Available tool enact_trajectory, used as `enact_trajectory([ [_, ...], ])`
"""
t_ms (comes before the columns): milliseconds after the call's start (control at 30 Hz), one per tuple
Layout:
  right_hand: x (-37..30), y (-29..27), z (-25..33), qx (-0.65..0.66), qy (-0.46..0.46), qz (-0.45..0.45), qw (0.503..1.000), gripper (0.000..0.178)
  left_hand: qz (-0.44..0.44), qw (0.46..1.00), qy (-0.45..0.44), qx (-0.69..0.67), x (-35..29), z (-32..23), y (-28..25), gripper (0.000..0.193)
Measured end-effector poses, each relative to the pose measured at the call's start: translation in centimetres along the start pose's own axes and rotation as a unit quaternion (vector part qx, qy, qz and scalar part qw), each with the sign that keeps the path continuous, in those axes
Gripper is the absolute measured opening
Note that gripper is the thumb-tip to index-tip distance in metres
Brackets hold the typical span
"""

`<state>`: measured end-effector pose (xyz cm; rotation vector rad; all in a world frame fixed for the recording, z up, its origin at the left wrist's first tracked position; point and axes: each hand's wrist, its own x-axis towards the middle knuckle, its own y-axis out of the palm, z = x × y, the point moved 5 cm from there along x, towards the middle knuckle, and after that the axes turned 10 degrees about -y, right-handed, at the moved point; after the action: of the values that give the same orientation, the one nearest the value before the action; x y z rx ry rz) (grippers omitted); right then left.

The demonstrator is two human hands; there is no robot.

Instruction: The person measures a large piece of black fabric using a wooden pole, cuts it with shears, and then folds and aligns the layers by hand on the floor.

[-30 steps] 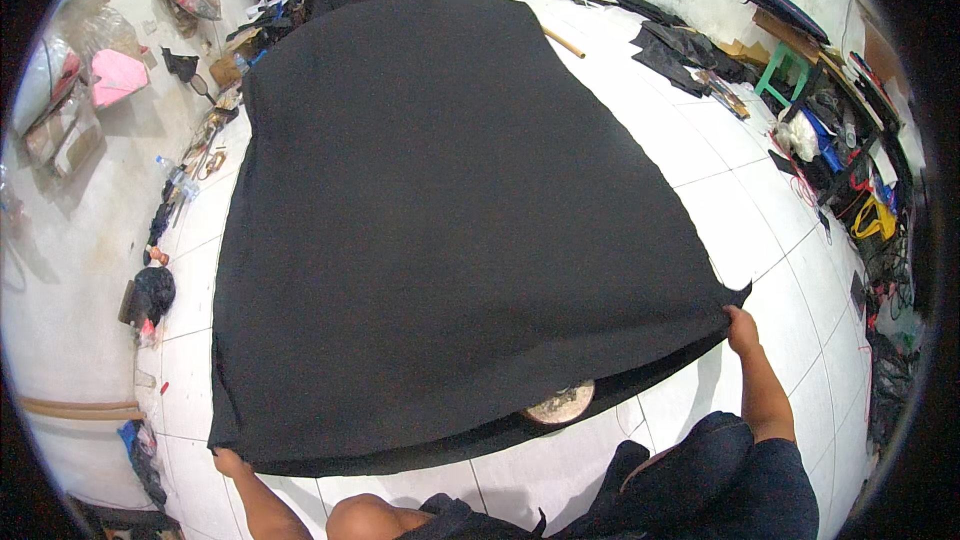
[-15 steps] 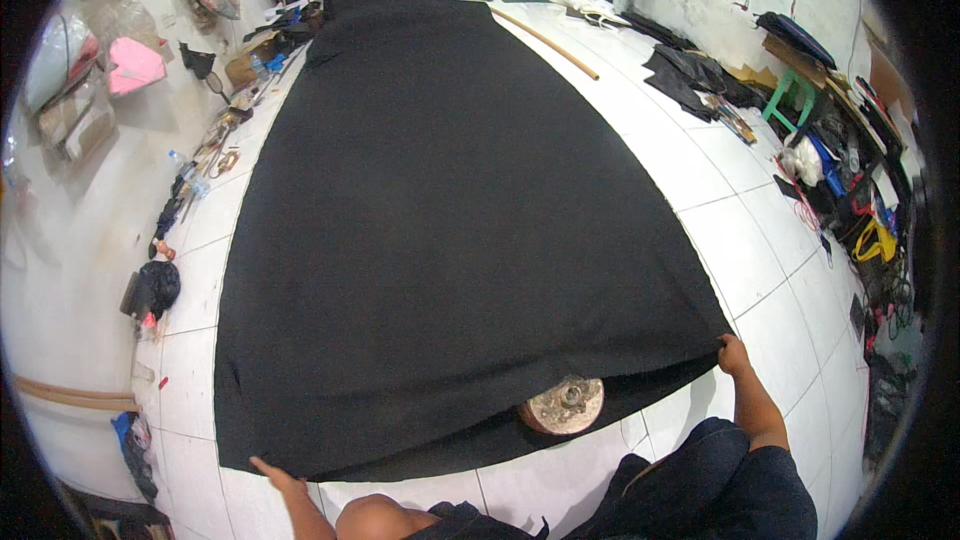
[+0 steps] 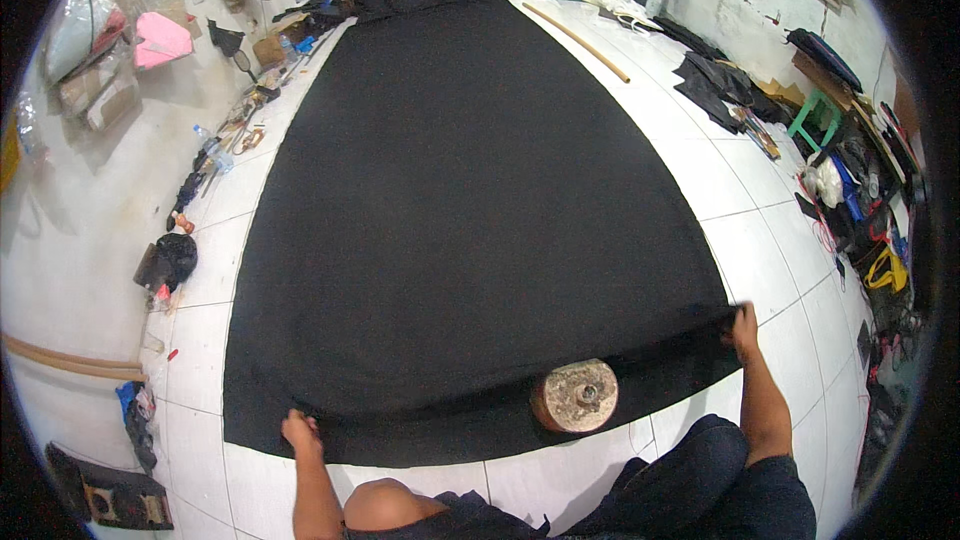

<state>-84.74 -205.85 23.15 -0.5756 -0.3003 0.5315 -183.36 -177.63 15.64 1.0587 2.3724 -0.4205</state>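
A long sheet of black fabric point(image 3: 480, 180) stretches from near my knees to the far end of the white tiled floor. My left hand point(image 3: 300, 432) is closed on its upper layer near the front left corner. At the right edge, my right hand point(image 3: 742, 330), slightly blurred, grips the same layer. Between the hands, the layer's edge is lifted in a shallow curve, with more black fabric lying beneath. A round, worn weight with a knob on top point(image 3: 577, 396) rests on the lower fabric, right of centre, beside the lifted edge.
A wooden stick point(image 3: 577, 42) lies on the floor at the far right. Piled materials and a green stool point(image 3: 815, 120) line the right wall. Plastic bags point(image 3: 85, 30) hang on the left wall, above scattered bottles and scraps. A dark piece point(image 3: 110, 490) lies at lower left.
My left hand has moved right and away from me; my right hand has moved a little farther off. The upper fabric edge has shifted away, baring more of the weight and the fabric beneath.
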Motion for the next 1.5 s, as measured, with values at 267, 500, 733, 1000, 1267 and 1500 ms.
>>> enact_trajectory([
  [267, 14.7, 3.7, 23.2, -0.176, -0.282, -0.074, 0.94, 0.03, -0.12, 0.969, 0.174, 0.13, 2.6, -15.7, 7.3, 0.033],
  [500, 22.6, -4.3, 38.7, -0.238, -0.384, -0.185, 0.873, 0.033, -0.168, 0.874, 0.385, 0.243, 5.7, -36.6, 8.7, 0.036],
  [733, 16.7, -14.8, 41.5, -0.121, -0.504, -0.327, 0.79, 0.04, -0.039, 0.913, 0.403, 0.051, 5.0, -44.1, 0.2, 0.032],
  [1000, -1.5, -5.7, 9.5, -0.239, -0.31, -0.11, 0.913, 0.026, -0.063, 0.978, 0.197, 0.02, 5.4, -14.6, -8.9, 0.031],
  [1267, -6.8, -1.6, 4.2, -0.311, -0.296, 0.014, 0.903, 0.021, -0.082, 0.987, 0.135, -0.031, -0.4, -3.3, -6.7, 0.047],
  [1500, -9.0, -2.0, 1.7, -0.328, -0.282, 0.034, 0.901, 0.016, -0.241, 0.929, 0.22, 0.174, -1.2, -1.6, -5.2, 0.048],
])
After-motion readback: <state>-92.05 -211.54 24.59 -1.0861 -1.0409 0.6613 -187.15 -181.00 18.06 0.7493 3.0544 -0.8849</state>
